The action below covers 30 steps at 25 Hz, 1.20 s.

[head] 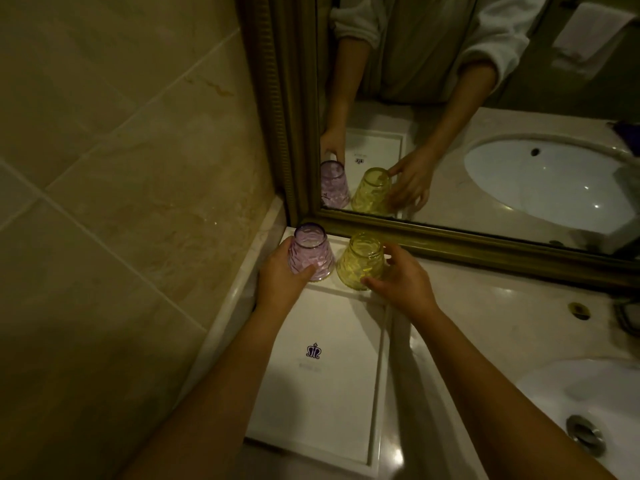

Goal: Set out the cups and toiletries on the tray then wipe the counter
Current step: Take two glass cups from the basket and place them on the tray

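A person is setting two glass cups at the far end of a white tray (375,375), close to the mirror (485,98). The pink cup (313,252) is standing upside down in the tray's far left corner, and the yellow cup (362,259) is standing upside down just beside it on the right; the two look to be nearly touching. The left hand (282,278) is wrapping around the pink cup, thumb across its front. The right hand (401,280) is cupping the yellow cup, fingertips and thumb curling against its side. Both grips appear light, as if the cups are just being settled into place.

The tray is lying on a pale marble counter (502,306), pushed into the corner by the tiled wall (121,168). A sink (588,403) is sitting to the right.

The cup step appears to be nearly finished. The rest of the tray is bare apart from a crown logo, and no toiletries are visible. Next, the hands will likely need to let go without tipping the glasses, then fetch the toiletries from somewhere out of view.
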Each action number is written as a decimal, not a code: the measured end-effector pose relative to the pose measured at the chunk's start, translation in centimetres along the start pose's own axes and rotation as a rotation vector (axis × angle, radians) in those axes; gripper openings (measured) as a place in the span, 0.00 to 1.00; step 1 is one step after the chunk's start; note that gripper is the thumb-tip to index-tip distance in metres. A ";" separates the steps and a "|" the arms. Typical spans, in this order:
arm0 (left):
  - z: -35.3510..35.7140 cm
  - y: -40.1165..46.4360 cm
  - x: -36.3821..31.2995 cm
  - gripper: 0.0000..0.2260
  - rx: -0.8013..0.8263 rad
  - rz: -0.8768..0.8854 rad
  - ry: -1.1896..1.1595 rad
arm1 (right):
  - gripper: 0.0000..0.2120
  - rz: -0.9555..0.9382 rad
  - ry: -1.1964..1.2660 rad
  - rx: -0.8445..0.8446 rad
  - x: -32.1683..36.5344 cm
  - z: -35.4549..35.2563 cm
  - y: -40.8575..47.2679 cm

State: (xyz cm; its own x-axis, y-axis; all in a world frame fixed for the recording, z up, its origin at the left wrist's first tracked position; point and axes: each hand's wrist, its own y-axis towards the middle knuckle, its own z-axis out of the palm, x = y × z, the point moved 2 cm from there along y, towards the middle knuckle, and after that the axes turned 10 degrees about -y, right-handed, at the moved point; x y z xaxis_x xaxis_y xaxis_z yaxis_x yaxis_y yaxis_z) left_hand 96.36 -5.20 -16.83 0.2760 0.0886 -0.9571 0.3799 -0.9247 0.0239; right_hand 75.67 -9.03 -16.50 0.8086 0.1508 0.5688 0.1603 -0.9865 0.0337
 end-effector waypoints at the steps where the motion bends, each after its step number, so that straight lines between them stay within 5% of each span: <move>1: -0.1 -0.1 -0.4 0.27 0.048 0.004 0.047 | 0.36 0.010 -0.027 0.017 0.1 -0.5 -0.2; 4: -0.4 -1.4 -2.5 0.28 0.088 0.052 0.143 | 0.31 -0.005 -0.173 0.017 0.6 -2.9 -1.1; 9: -1.4 -4.9 -9.2 0.13 0.100 0.148 0.257 | 0.20 -0.044 -0.336 -0.075 3.0 -8.9 -4.1; 15: -0.4 -9.7 -15.1 0.21 0.228 0.461 0.880 | 0.15 -0.089 -0.513 -0.212 5.0 -14.9 -10.8; 30: 9.2 -32.3 -16.6 0.25 0.526 0.695 0.804 | 0.21 0.149 -0.583 -0.357 -6.7 -21.2 -36.5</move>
State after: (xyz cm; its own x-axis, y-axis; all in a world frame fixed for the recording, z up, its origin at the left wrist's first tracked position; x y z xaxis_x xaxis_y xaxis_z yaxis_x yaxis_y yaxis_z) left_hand 71.39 19.78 -4.38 0.8267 -0.4594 -0.3248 -0.4287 -0.8882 0.1653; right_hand 52.37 24.60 -4.11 0.9954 -0.0767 0.0575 -0.0910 -0.9448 0.3148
